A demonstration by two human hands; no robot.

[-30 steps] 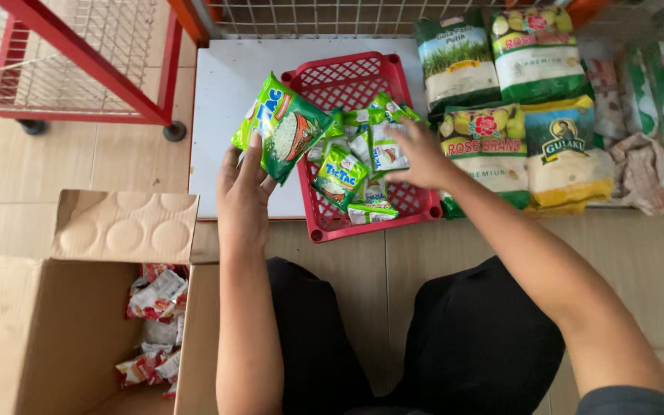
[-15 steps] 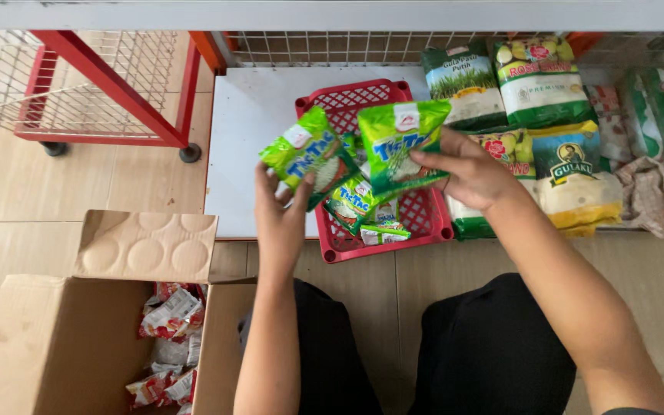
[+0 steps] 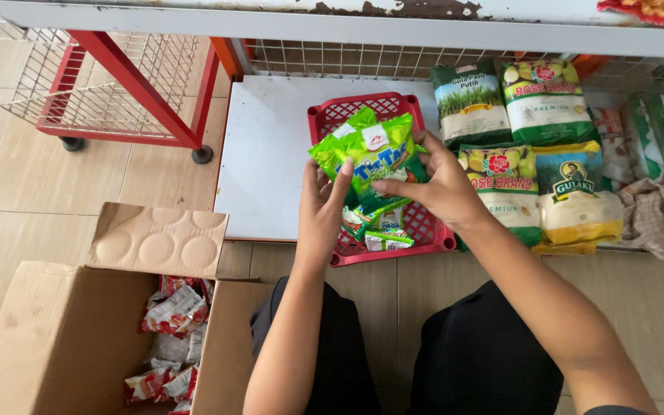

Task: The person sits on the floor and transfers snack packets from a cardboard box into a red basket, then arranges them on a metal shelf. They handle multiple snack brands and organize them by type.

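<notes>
Both hands, the left hand (image 3: 323, 206) and right hand (image 3: 441, 187), have fingers clamped on green snack packets (image 3: 369, 157) over the red basket (image 3: 332, 119); squaring their edges together looks wise.

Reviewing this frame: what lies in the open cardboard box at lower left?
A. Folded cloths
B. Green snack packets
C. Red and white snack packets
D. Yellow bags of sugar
C: the open brown cardboard box holds a pile of red and white snack packets; the green ones are up at the red plastic basket.
</notes>
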